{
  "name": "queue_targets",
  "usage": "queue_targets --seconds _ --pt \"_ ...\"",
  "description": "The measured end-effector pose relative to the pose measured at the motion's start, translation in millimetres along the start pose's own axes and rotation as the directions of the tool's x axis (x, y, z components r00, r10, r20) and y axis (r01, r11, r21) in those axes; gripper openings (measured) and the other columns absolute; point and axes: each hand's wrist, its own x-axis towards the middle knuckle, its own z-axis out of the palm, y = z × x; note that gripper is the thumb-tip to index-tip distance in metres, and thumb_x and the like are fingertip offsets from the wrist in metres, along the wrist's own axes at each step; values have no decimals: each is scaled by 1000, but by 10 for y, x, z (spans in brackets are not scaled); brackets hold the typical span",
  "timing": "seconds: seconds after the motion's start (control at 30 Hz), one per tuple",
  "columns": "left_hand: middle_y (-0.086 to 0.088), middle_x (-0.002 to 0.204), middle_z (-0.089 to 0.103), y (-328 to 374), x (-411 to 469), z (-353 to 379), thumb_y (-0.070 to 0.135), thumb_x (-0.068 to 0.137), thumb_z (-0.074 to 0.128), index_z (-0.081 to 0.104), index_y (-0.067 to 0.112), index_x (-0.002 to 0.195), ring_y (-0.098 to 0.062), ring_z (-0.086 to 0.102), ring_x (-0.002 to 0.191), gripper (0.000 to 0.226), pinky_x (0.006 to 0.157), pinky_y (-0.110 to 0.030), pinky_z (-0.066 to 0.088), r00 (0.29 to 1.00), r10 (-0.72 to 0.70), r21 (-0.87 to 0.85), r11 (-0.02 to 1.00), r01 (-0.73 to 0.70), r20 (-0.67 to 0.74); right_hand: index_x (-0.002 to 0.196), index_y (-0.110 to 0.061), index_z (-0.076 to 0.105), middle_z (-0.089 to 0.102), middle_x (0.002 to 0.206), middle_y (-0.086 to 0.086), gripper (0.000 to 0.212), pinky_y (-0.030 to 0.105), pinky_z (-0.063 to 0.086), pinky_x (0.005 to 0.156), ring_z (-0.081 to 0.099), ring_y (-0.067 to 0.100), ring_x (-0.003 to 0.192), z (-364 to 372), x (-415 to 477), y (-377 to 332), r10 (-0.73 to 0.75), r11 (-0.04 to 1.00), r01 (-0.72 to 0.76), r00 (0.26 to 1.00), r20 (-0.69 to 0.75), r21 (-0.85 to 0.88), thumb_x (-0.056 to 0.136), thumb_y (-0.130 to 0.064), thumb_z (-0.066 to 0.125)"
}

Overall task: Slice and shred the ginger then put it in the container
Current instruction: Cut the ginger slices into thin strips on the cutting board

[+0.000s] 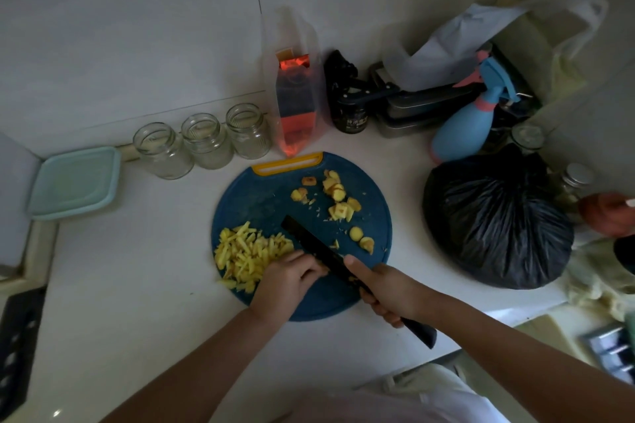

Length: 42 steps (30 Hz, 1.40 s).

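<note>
In the head view, the knife [316, 244] handle is wrapped by the right hand [385, 292], with the blade laid across the board [261, 196]. The left hand [288, 280] is curled against the blade, probably as a guide; anything pinned beneath cannot be told. Shredded ginger [247, 254] is heaped left, and slices [338, 197] are kept far right.

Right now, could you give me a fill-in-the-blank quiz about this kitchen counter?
The right hand grips the black knife by its ____.
The round cutting board is ____ in colour.
____ glass jars stand in a row behind the board.
The shredded ginger is piled on the board's ____ side, by the left hand.
Missing words: handle; blue; three; left.
</note>
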Motion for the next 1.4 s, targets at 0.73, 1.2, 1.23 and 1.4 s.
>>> queue_targets --seconds 0.73,1.2,1.23,1.4 --pt "2 68 57 22 -72 8 12 79 64 59 10 67 -5 50 65 13 56 -11 35 997 -66 29 997 65 33 70 -29 35 43 66 2 41 17 36 51 41 8 52 237 7 3 -151 961 119 982 -111 -249 103 -48 20" --pt "1 74 56 -30 -121 50 22 91 52 63 13 79 -8 54 66 18 59 -18 43 999 39 32 999 -40 19 62 -16 36 35 39 -6 63 18 27 38 29 11 32 148 200 -96 22 993 -14 997 -68 120 91 -71 29" --pt "1 75 57 -38 -126 52 22 92 52 65 12 80 -9 55 66 21 59 -20 45 999 43 42 998 -43 12 61 -16 36 35 40 -5 64 19 27 38 29 11 33 129 180 -69 30 992 -24 998 -49 127 89 -73 29" --pt "0 73 58 -31 -138 49 20 90 52 67 11 80 -10 55 64 20 58 -21 44 998 70 70 995 -69 -8 59 -18 33 33 43 -5 65 19 26 38 27 11 35 106 68 39 28 995 -26 999 -19 101 84 -78 31"
